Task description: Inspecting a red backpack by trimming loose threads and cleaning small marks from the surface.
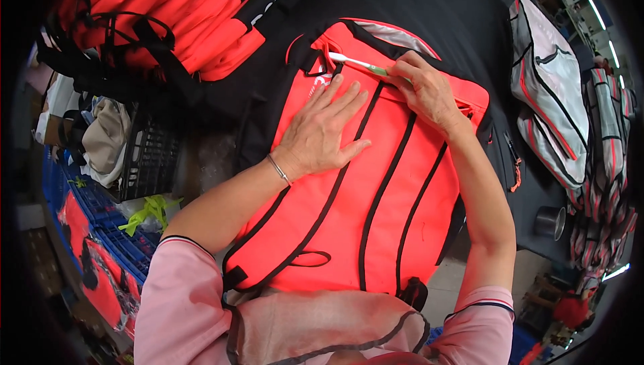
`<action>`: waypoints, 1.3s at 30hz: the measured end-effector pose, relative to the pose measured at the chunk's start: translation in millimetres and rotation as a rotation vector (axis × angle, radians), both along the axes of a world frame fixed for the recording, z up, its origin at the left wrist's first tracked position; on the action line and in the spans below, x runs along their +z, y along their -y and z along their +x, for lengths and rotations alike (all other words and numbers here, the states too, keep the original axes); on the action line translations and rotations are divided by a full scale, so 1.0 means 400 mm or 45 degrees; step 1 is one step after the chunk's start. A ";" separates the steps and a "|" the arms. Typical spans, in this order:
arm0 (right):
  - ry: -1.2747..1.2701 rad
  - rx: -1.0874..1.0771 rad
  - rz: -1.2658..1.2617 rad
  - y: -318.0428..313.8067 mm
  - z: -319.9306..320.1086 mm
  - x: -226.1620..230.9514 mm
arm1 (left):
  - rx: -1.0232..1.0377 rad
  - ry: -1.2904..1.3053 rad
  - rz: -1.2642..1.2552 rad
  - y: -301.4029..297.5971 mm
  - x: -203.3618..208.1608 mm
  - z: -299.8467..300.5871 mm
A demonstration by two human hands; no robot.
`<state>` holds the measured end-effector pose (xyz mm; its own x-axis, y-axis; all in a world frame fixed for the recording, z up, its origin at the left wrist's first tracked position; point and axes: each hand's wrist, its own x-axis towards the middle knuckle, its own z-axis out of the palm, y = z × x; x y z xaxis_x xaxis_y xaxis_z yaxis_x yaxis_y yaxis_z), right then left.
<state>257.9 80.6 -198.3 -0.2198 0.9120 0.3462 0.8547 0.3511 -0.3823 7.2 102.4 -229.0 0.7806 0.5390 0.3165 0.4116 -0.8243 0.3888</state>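
Note:
A bright red-orange backpack (335,231) with black piping lies in front of me, its top end pointing away. My left hand (320,129) rests flat on its upper left part, fingers spread and holding nothing. In my right hand (424,86) is a white and green toothbrush (355,63), gripped by its handle. The brush head points left and lies by the black strap and buckle (313,63) near the bag's top left corner. My fingers hide the far end of the handle.
Several red bags with black straps (168,23) are heaped at the far left. A black crate (151,157) with cloth stands left, near blue crates (107,224). Grey bags with red trim (547,90) lie right, above a metal cup (550,222) on the black-covered table (429,3).

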 end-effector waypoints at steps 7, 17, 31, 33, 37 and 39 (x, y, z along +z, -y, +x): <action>0.164 -0.051 -0.179 0.081 0.093 0.053 | -0.019 0.072 -0.030 -0.001 -0.008 -0.009; 0.222 -0.168 -0.255 0.086 0.079 0.114 | -0.026 0.043 -0.012 0.000 -0.001 -0.002; 0.416 -0.355 -0.406 0.124 0.131 0.169 | -0.022 0.088 -0.021 0.000 0.002 -0.004; 0.322 -0.317 -0.341 0.148 0.169 0.194 | -0.018 0.069 -0.002 0.002 -0.001 -0.002; 0.175 -0.248 -0.260 0.149 0.191 0.150 | -0.011 0.057 -0.008 0.004 -0.001 0.002; 0.197 -0.189 -0.237 0.153 0.193 0.134 | -0.020 0.063 -0.007 0.003 0.002 0.003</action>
<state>335.2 19.5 -144.6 -0.1161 0.9829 0.1427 0.9448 0.1537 -0.2895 8.2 101.0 -228.1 0.7724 0.5286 0.3521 0.3786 -0.8283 0.4130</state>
